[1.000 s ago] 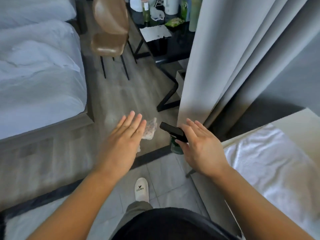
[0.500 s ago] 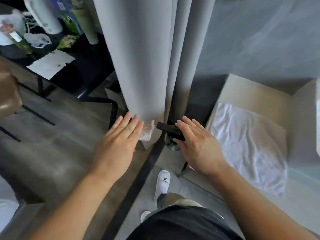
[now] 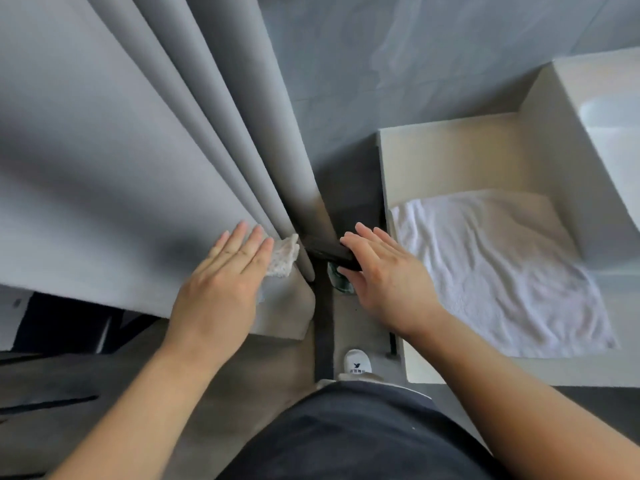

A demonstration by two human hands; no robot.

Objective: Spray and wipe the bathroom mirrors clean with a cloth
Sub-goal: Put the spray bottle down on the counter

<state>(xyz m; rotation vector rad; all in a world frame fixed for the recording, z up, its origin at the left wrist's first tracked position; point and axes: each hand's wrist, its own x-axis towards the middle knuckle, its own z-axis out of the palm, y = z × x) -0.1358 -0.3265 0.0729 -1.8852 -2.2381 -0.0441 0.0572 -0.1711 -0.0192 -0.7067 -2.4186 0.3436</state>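
My left hand (image 3: 221, 282) is stretched forward with straight fingers, and a small pale patterned cloth (image 3: 282, 256) sticks out from under it, held against the palm; the thumb is hidden. My right hand (image 3: 384, 275) holds a spray bottle (image 3: 325, 251) with a black trigger head pointing left, and its green body hangs below the fingers. Both hands hover side by side in front of the bottom of a grey curtain (image 3: 138, 150). No mirror is in view.
A cream vanity shelf (image 3: 450, 157) at the right carries a rumpled white towel (image 3: 495, 268). A white basin (image 3: 606, 116) sits at the far right. A grey tiled wall (image 3: 381, 64) rises behind. My white shoe (image 3: 356, 362) stands beside a dark floor threshold strip.
The view has swung right, from the bed, chair and desk to the curtain, wall and vanity. Both hands keep the same pose with the cloth and the bottle.
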